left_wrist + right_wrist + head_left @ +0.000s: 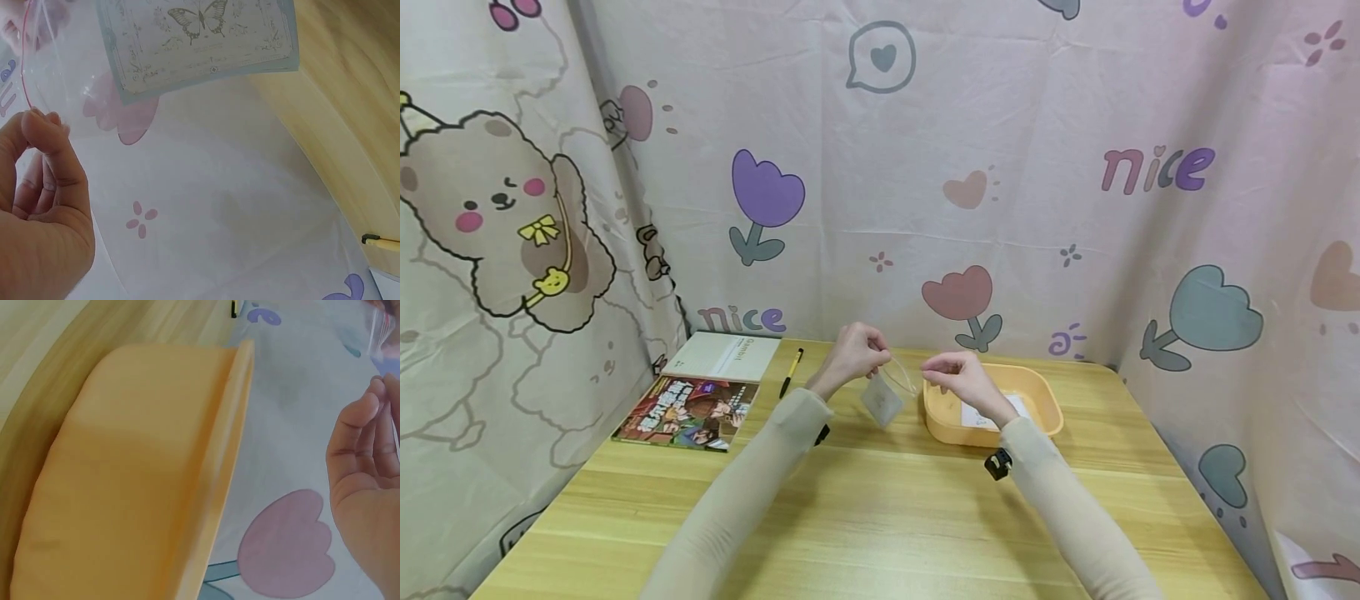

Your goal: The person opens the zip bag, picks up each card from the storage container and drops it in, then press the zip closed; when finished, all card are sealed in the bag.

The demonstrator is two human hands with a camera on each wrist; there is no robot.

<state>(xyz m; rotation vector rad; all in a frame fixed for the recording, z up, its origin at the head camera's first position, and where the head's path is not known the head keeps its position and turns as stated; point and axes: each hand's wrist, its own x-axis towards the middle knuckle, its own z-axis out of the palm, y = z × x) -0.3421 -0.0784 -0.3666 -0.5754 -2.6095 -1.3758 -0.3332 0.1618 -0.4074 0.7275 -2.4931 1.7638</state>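
Note:
My left hand (859, 352) pinches the top edge of a clear zip bag (69, 75) between thumb and fingertips, beside its red seal line. Inside the bag a pale blue card (206, 53) with a butterfly print shows. In the head view the bag hangs tilted over the table, its upper part bowed out in a loop. My right hand (964, 383) hovers just right of the bag, above the yellow basket (1051, 408), fingers loosely bent. The right wrist view shows its fingertips (375, 384) a little apart from the bag, with nothing visible between them.
White paper (981, 417) lies in the basket. A yellow and black pen (791, 372) rests on the table (910, 517) left of my left hand. Further left lie a pale green notebook (722, 356) and a colourful comic book (688, 412). A printed curtain (865, 150) stands behind.

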